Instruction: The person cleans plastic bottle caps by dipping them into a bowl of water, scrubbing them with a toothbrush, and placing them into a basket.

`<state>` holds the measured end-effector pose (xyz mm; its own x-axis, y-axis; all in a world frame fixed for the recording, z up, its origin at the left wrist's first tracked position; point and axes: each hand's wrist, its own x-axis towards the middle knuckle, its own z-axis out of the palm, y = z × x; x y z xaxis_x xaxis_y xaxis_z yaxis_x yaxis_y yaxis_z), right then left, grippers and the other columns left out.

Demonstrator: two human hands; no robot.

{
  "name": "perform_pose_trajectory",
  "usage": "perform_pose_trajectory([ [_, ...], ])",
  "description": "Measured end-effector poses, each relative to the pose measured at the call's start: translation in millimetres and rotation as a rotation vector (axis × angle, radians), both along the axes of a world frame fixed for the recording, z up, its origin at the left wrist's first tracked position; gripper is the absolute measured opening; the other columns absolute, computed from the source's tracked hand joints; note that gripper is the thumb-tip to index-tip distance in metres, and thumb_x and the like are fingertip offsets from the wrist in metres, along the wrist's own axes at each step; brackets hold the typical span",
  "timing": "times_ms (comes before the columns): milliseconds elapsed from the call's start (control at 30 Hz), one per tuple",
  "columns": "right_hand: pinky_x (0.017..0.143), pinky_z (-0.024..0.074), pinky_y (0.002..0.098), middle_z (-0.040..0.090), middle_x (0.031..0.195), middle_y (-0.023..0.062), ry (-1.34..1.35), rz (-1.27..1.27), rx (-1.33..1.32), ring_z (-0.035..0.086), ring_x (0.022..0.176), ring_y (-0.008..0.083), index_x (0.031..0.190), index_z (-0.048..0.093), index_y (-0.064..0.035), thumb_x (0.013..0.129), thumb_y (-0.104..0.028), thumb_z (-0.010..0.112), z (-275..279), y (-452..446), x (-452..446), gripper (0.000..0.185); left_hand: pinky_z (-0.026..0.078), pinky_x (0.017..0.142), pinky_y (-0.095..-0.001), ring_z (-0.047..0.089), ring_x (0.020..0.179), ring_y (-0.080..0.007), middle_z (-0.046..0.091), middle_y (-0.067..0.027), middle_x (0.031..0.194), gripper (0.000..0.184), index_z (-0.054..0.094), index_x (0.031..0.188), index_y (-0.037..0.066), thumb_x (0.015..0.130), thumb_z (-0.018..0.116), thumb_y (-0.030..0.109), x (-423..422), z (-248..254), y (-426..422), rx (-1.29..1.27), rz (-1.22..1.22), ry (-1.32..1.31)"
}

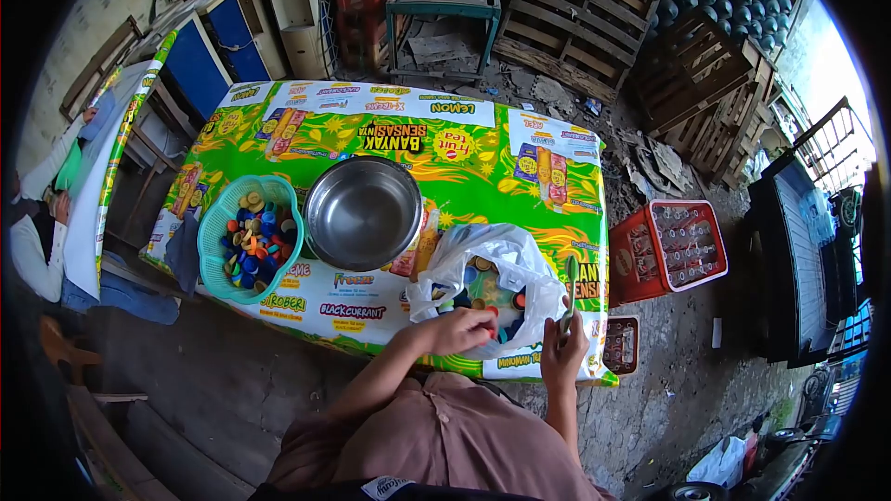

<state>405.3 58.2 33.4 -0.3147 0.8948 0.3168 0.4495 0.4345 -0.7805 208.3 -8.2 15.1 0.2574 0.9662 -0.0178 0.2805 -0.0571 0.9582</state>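
At the table's near edge, my left hand (461, 330) reaches over the mouth of a white plastic bag (436, 264). Its fingers are closed, with a red bottle cap (493, 312) showing at the fingertips. Several bottle caps of various colours lie in the bag. Beside the bag's right side, my right hand (564, 345) is wrapped round a slim, upright tool (569, 292) that looks like a knife; its exact shape is hard to make out. A steel bowl (363, 212) stands to the left of the bag. Farther left, a turquoise plastic basket (212, 250) holds many coloured bottle caps (255, 246).
A printed green-and-white cloth (464, 181) covers the table. Right of it, a red crate (640, 250) with bottles sits on the floor. Wooden pallets (580, 14) lean at the back. A person (46, 232) is at another table on the left.
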Motion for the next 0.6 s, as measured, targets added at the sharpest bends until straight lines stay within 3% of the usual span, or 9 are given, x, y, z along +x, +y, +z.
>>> perform_pose_trajectory([
  [67, 0.042, 0.0283, 0.0257, 0.041, 0.056, 0.0032, 0.029, -0.006, 0.003, 0.035, 0.045, 0.0104, 0.112, 0.048, 0.0017, 0.079, -0.001, 0.055, 3.1, -2.9, -14.4, 0.034, 0.043, 0.065, -0.0258, 0.050, 0.070, -0.0107, 0.051, -0.0045, 0.075, 0.019, 0.051, 0.092, 0.001, 0.083, 0.045, 0.018, -36.7, 2.3, -20.7, -0.188, 0.018, -0.241],
  [133, 0.042, 0.0286, 0.0261, 0.041, 0.056, 0.0038, 0.036, 0.000, 0.009, 0.036, 0.044, 0.0115, 0.112, 0.048, 0.0017, 0.079, -0.002, 0.055, 6.1, -7.8, -29.2, 0.034, 0.042, 0.062, -0.0234, 0.048, 0.067, -0.0070, 0.050, -0.0005, 0.072, 0.019, 0.048, 0.094, 0.004, 0.087, 0.042, 0.021, -73.2, -8.1, -39.6, -0.134, 0.200, -0.463],
  [267, 0.043, 0.0304, 0.0282, 0.045, 0.057, 0.0063, 0.075, 0.041, 0.027, 0.039, 0.044, 0.0150, 0.111, 0.049, 0.0016, 0.079, -0.003, 0.056, 8.2, -20.2, -63.0, 0.033, 0.043, 0.066, -0.0209, 0.050, 0.072, -0.0059, 0.052, -0.0013, 0.078, 0.014, 0.045, 0.091, 0.003, 0.087, 0.049, 0.016, -147.5, -17.9, -66.2, -0.008, 0.517, -0.234],
  [433, 0.043, 0.0322, 0.0300, 0.047, 0.059, 0.0097, 0.065, 0.062, 0.075, 0.041, 0.044, 0.0169, 0.106, 0.049, 0.0025, 0.077, -0.003, 0.058, 8.4, -36.9, -103.3, 0.030, 0.046, 0.069, -0.0239, 0.054, 0.076, -0.0096, 0.053, -0.0033, 0.081, 0.022, 0.045, 0.088, 0.003, 0.075, 0.062, 0.008, -201.3, -13.2, -58.4, 0.008, 0.597, -0.206],
  [500, 0.043, 0.0324, 0.0301, 0.047, 0.059, 0.0096, 0.046, 0.049, 0.069, 0.041, 0.043, 0.0173, 0.106, 0.049, 0.0025, 0.077, -0.002, 0.058, 8.3, -44.7, -116.0, 0.031, 0.047, 0.069, -0.0254, 0.055, 0.075, -0.0118, 0.053, -0.0043, 0.082, 0.029, 0.045, 0.087, 0.003, 0.067, 0.066, 0.005, -213.4, -21.8, -46.4, 0.161, 0.618, 0.088],
  [600, 0.044, 0.0332, 0.0302, 0.046, 0.059, 0.0096, 0.028, 0.016, 0.041, 0.041, 0.045, 0.0183, 0.106, 0.049, 0.0024, 0.077, -0.002, 0.058, 4.5, -58.7, -131.1, 0.031, 0.046, 0.070, -0.0249, 0.053, 0.073, -0.0152, 0.050, -0.0063, 0.083, 0.029, 0.046, 0.084, 0.003, 0.065, 0.068, 0.005, -220.1, -30.8, -29.1, 0.166, 0.566, 0.188],
])
